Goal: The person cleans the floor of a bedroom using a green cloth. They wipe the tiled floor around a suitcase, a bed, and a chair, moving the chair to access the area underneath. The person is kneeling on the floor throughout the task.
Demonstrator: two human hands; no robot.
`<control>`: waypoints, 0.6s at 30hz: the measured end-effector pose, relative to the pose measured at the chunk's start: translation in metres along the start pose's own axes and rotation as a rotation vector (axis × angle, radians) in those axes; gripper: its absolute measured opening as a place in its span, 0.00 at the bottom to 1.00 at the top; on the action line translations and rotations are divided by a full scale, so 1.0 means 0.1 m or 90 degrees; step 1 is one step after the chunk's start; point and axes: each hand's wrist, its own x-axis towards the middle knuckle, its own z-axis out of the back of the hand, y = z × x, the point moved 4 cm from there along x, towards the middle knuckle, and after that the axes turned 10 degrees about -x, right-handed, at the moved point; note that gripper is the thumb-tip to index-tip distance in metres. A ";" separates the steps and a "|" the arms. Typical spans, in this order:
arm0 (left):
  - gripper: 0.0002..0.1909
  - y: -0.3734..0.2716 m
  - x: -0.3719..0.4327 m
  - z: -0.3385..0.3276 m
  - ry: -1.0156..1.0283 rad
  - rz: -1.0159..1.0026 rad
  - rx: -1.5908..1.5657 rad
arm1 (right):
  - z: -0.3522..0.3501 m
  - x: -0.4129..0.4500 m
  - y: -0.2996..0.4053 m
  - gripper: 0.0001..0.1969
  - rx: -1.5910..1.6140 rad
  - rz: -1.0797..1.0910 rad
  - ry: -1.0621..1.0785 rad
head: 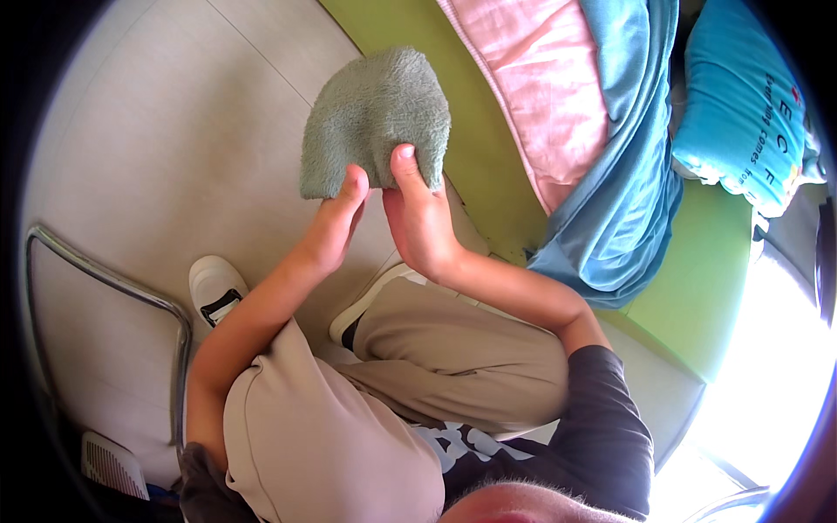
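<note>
A grey-green fluffy cloth (376, 118), folded or bunched into a rounded shape, is held up before me over the floor. My left hand (339, 222) grips its lower left edge, the thumb on the near face and the fingers hidden behind. At the lower right edge my right hand (420, 216) pinches it the same way, its thumb lying on the cloth. The two hands are a little apart, with both forearms stretched forward above my knees. The cloth's far side is hidden.
To the right, a green bed frame or bench (693, 261) bears pink bedding (543, 85), a blue blanket (628, 216) and a blue printed cushion (739, 111). A bent metal tube frame (118, 278) stands at left, near a white comb-like item (112, 465). Tiled floor (163, 150) lies ahead.
</note>
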 end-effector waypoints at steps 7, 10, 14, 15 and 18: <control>0.43 -0.06 -0.07 -0.22 0.088 -0.026 -0.188 | -0.13 -0.15 0.18 0.18 -0.013 0.041 -0.025; 0.35 -0.19 -0.02 -0.16 0.053 0.013 -0.168 | -0.12 -0.17 0.11 0.17 -0.018 0.040 -0.006; 0.20 -0.33 0.05 -0.06 -0.080 0.015 -0.115 | -0.09 -0.20 0.09 0.21 0.005 0.046 0.073; 0.20 -0.33 0.07 -0.07 -0.074 0.023 -0.107 | -0.02 -0.18 0.11 0.21 0.014 0.051 0.065; 0.23 -0.45 0.06 0.01 -0.158 -0.093 -0.049 | 0.24 -0.12 0.08 0.36 -0.041 0.008 0.057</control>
